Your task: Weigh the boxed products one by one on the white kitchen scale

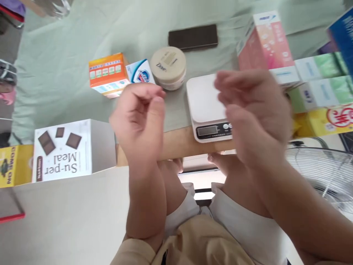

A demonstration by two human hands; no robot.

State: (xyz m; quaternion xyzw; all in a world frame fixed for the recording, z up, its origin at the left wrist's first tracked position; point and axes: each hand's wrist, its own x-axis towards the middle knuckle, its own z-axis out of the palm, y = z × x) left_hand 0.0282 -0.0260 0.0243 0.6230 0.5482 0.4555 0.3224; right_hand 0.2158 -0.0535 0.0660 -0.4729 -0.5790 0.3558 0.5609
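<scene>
My left hand (142, 123) is raised in front of the table edge. Its fingers are curled in and the thumb tip rests close to them, with nothing visible inside. My right hand (253, 110) hovers over the right part of a white digital scale (205, 97), loosely bent, with a gap between thumb and fingers; motion blurs it a little. No object shows on the visible part of the scale plate. Behind my left hand are a Safeguard soap box (141, 73), an orange box (107, 71) and a round Dove jar (168, 66) with a cream lid.
A dark phone (193, 37) lies on the green cloth (132, 27). On the right stand a pink box (268, 48), green-white boxes (321, 81) and a yellow package (328, 119). A Su-per Meal box (66, 151) sits at the left edge. A fan (320, 169) is below right.
</scene>
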